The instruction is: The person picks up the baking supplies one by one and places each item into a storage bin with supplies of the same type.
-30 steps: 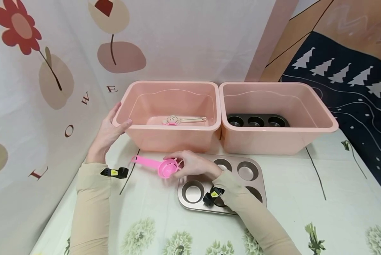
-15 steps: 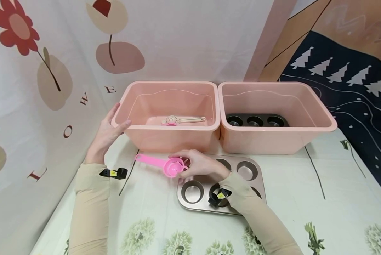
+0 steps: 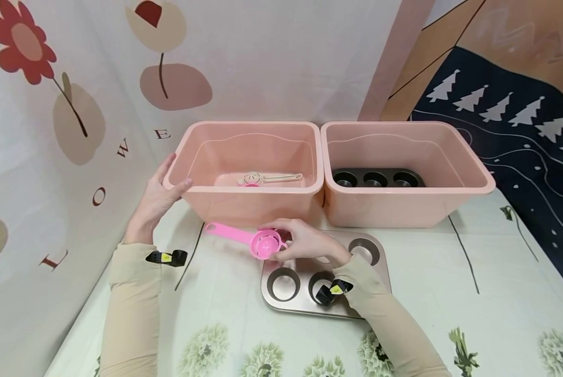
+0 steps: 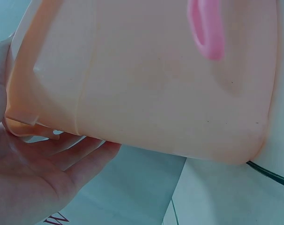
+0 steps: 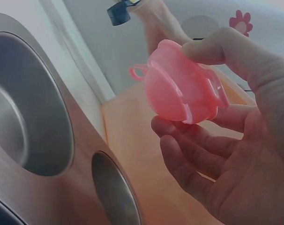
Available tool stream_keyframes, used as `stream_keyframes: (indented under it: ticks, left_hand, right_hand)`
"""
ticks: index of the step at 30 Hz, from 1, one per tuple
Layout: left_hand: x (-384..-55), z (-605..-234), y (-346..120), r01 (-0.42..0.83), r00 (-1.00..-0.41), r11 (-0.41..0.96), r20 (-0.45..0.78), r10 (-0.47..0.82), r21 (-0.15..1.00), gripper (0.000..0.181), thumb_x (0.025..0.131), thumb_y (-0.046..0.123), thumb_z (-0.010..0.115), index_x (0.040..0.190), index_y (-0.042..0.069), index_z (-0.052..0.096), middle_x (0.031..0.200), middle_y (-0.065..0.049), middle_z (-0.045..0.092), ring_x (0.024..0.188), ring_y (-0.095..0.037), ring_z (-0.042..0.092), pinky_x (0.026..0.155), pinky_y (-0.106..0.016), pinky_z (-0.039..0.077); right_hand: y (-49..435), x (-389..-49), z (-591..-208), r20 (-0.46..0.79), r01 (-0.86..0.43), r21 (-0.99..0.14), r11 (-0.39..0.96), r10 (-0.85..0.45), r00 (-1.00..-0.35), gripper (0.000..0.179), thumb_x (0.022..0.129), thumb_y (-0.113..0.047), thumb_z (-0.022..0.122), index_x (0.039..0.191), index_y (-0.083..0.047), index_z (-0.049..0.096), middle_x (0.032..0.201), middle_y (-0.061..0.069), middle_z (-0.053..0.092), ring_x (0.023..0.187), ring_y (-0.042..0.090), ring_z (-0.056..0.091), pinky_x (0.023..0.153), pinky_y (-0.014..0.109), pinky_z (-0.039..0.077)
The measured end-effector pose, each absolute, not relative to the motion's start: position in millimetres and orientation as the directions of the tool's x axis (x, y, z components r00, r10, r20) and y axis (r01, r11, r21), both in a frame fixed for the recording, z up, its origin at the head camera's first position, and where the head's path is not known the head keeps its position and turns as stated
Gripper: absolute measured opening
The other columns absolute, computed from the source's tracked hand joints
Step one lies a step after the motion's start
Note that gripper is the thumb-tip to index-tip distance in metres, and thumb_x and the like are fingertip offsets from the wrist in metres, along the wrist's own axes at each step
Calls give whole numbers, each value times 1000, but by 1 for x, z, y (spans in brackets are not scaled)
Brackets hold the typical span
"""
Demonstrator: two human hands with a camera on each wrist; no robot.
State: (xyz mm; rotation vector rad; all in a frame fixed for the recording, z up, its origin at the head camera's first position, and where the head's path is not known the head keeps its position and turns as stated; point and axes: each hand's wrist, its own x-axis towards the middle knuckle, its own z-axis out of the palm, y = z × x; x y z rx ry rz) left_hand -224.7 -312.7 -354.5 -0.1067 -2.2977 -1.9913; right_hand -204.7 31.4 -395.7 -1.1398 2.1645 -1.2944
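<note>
In the head view my right hand (image 3: 305, 242) pinches a pink egg separator (image 3: 265, 244) by its cup end, with the handle pointing left. It is above the table, partly over the left edge of a metallic muffin tin (image 3: 281, 306). The right wrist view shows the thumb on top of the egg separator's cup (image 5: 168, 91) and fingers beneath. My left hand (image 3: 154, 201) holds the left front corner of the left pink bin (image 3: 250, 207), thumb by the front and fingers along the outer side. Inside that bin lie a beige egg separator (image 3: 281, 177) and a pink piece (image 3: 251, 183).
A second pink bin (image 3: 411, 209) stands against the left one on its right side. It holds a dark muffin tin (image 3: 374, 178), its lower part hidden by the front wall. A patterned cloth hangs behind the bins, and flower-print cloth covers the table.
My right hand has moved a little to the right with the pink egg separator, and the handle's end has risen slightly. The left hand stays at the bin's corner.
</note>
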Motion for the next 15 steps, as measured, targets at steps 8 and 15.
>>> stream_keyframes:
  ticks: [8,15]
  left_hand:
    - [-224,-355,-313,97,-995,144,101,-16,985,83,92,9,63,157,19,13,155,-21,18,118,-19,45,79,-14,49]
    - [-225,-355,-313,105,-994,133,108,-19,986,82,92,9,63,157,18,13,155,-21,17,120,-22,43,79,-15,49]
  right_hand:
    - [41,-206,-391,178,-554,-806,210,-806,-564,62,74,-10,75,133,-4,57,115,2,63,90,14,53,80,42,48]
    - [47,-206,-385,250,-614,-773,159,-814,-525,64,73,-8,74,133,-1,55,121,7,61,91,13,53,78,43,50]
